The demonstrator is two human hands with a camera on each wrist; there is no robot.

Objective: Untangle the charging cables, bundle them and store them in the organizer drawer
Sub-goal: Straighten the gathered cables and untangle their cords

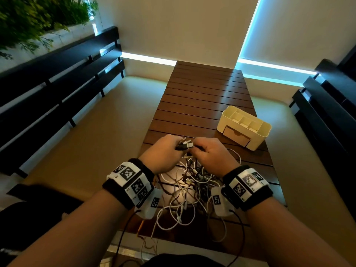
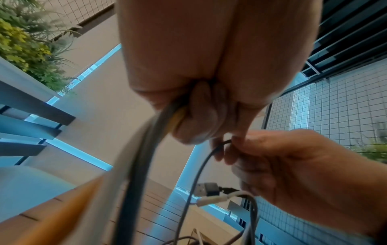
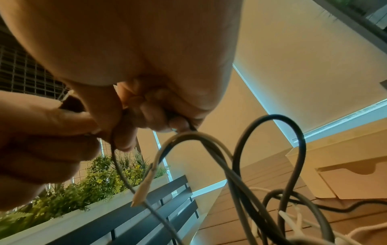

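While both my hands are raised over the near end of the slatted wooden table (image 1: 202, 97), most of the charging cables (image 1: 188, 191) lie beneath my wrists in a heap, white and dark strands looped through one another. My left hand (image 1: 165, 151) is clenched around a bunch of cable ends, and my right hand (image 1: 212, 153) pinches a thin dark cable (image 2: 201, 167) just beside it, with a USB plug (image 2: 209, 189) and a white connector (image 2: 211, 199) dangling below my fingers.

The risk I see is in pulling. If I draw these ends apart while the loops below are crossed, I judge the knot will cinch tighter instead of opening. A hard tug could also drag the whole heap toward the near table edge, where some strands already hang over. Strain at a plug neck could damage a lead.

The cream organizer (image 1: 244, 126) stands farther off to the right, its drawer (image 1: 237, 136) closed, so nothing is stored yet.
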